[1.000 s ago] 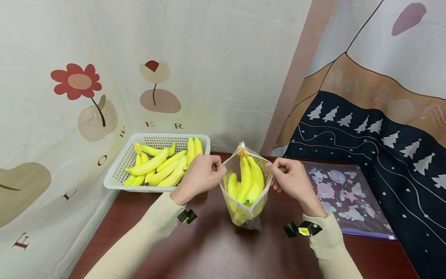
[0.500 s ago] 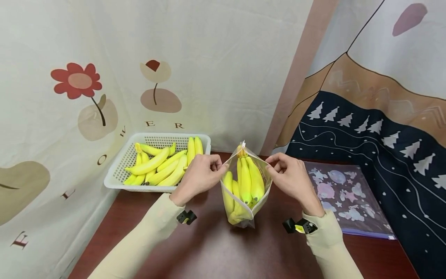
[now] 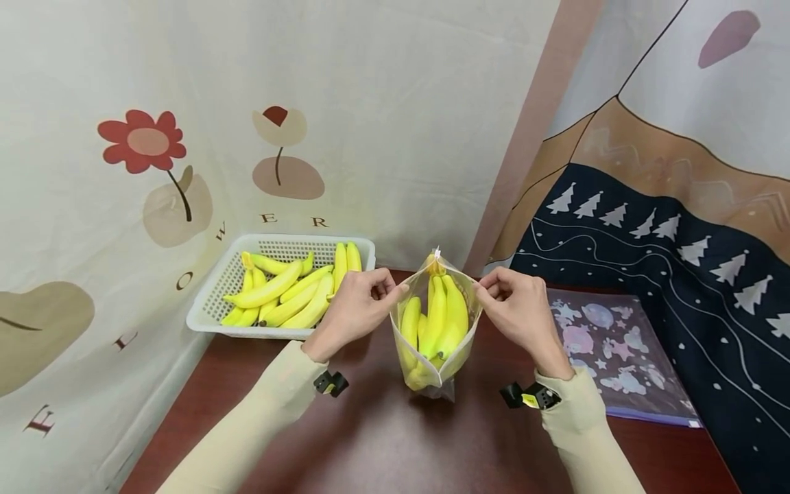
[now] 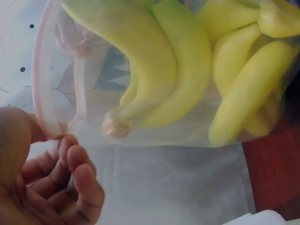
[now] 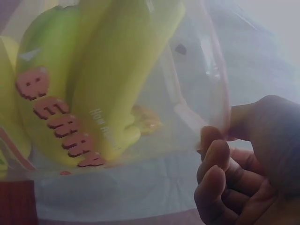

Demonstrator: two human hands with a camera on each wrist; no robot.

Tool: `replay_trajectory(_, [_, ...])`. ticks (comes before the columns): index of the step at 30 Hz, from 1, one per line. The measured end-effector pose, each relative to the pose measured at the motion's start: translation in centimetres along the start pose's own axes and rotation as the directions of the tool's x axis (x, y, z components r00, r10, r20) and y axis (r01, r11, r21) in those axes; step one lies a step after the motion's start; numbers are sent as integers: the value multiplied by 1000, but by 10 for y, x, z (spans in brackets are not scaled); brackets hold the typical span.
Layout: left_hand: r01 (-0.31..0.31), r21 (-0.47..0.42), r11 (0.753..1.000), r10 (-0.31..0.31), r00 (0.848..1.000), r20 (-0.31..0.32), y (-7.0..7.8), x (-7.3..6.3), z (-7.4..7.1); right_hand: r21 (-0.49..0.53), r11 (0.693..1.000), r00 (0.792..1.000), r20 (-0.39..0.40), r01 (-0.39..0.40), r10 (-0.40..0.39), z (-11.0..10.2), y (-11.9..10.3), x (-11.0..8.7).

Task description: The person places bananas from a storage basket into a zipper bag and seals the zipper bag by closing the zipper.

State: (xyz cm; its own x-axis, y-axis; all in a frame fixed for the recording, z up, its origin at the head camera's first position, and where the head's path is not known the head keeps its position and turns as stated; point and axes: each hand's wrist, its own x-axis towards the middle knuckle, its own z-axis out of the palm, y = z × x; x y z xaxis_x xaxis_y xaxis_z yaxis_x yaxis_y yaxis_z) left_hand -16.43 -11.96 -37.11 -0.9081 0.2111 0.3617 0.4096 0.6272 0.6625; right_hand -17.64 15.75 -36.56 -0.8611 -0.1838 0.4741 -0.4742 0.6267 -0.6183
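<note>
A translucent zip bag [image 3: 458, 360] hangs between my hands, its mouth spread wide. My left hand [image 3: 358, 309] pinches the left side of its rim between thumb and fingers. On the opposite side, my right hand [image 3: 521, 309] pinches the rim too. Several yellow bananas [image 3: 453, 315] are inside, the tallest bunch standing with its stem end by the bag's far corner. The left wrist view shows bananas [image 4: 192, 70] through the clear wall. Reddish lettering [image 5: 61, 124] runs across the bag in the right wrist view.
A white perforated basket [image 3: 204, 305] holding several bananas [image 3: 296, 295] stands at the back left of the dark red table [image 3: 395, 446]. On the right lies a flat printed zip bag [image 3: 617, 343] with a purple edge. Printed curtains [image 3: 395, 123] close off the back and sides.
Both hands keep their pinch on the bag's rim. The bag has swayed a little and its lower end has risen slightly; the bananas inside have shifted.
</note>
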Motion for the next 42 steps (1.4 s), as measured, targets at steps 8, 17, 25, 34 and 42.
replay_trajectory(8, [56, -18, 998, -54, 991, 126, -4, 0, 2, 24, 998, 997, 36, -62, 61, -1, 2, -1])
replay_trajectory(17, [57, -38, 998, -50, 986, 160, -10, 0, -1, 99, 986, 988, 85, -136, 127, -1, 1, -1])
replay_trajectory(25, [95, -23, 995, -91, 985, 143, -34, 1, -11, 138, 975, 983, 85, -172, 162, 0, 2, -3])
replay_trajectory(34, [140, 91, 986, -152, 977, 147, -77, 10, -33, 149, 972, 982, 68, -183, 175, 1, 3, -4])
replay_trajectory(42, [183, 231, 956, -230, 953, 198, -121, 22, -61, 174, 965, 980, 72, -194, 184, 0, 5, -5])
